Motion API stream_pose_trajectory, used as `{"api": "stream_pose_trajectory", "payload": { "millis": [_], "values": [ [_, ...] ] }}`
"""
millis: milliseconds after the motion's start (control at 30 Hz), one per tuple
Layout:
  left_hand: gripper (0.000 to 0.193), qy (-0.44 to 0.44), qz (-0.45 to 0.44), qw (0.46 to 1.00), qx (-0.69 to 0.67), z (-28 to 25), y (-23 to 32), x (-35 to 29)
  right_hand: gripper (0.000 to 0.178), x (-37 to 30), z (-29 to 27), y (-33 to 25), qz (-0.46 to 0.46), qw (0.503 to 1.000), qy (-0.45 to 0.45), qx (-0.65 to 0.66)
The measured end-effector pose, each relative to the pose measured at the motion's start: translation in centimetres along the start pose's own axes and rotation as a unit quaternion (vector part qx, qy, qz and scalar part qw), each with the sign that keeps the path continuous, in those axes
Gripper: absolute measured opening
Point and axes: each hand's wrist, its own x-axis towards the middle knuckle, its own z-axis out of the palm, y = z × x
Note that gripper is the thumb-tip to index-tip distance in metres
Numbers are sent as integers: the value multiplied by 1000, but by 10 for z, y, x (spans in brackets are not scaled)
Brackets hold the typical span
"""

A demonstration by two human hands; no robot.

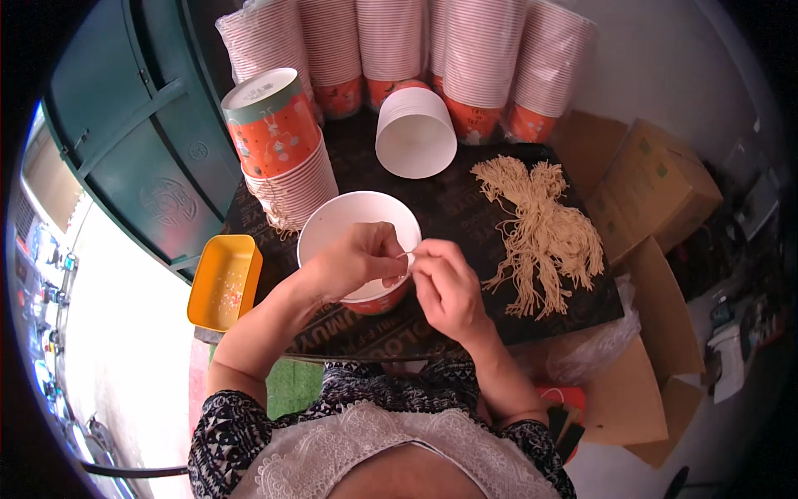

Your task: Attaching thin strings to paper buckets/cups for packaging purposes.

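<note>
In front of me on the dark table stands a paper bucket (332, 220), white inside and orange outside. My left hand (364, 256) reaches over its opening, fingers pinched together near the right side of the rim. My right hand (449, 287) meets it there, thumb and fingers closed. A thin pale cord (406, 254) shows between the two sets of fingertips; most of it is hidden by the fingers. To the right lies a loose bundle of beige cords (540, 233).
At the left is a stack of upside-down buckets (278, 133) with cords hanging from it. A yellow tray (252, 283) holds tiny pieces. Another bucket (416, 137) lies on its side behind. Wrapped bucket stacks (391, 41) line the back; cardboard boxes (657, 183) stand right.
</note>
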Motion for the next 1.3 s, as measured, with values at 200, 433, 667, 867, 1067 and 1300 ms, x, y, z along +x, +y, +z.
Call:
{"api": "stream_pose_trajectory", "payload": {
  "millis": [200,433,667,867,1067,1300],
  "values": [
    [10,36,85,994,67,9,-3,-3,21,-5,4,17,45,999,-7,9],
    [10,123,220,931,264,27,5,-12,24,-2,7,17,53,997,0,49],
    [13,161,225,874,400,28,2,-18,27,-2,8,17,48,998,-3,46],
    [17,165,240,826,482,29,-4,-19,30,6,3,14,52,997,-30,49],
    [20,163,326,799,479,26,-6,-17,16,5,6,19,79,988,-70,116],
    [19,170,285,828,453,25,-6,-18,7,2,5,23,129,965,-67,216]
  ]
}}
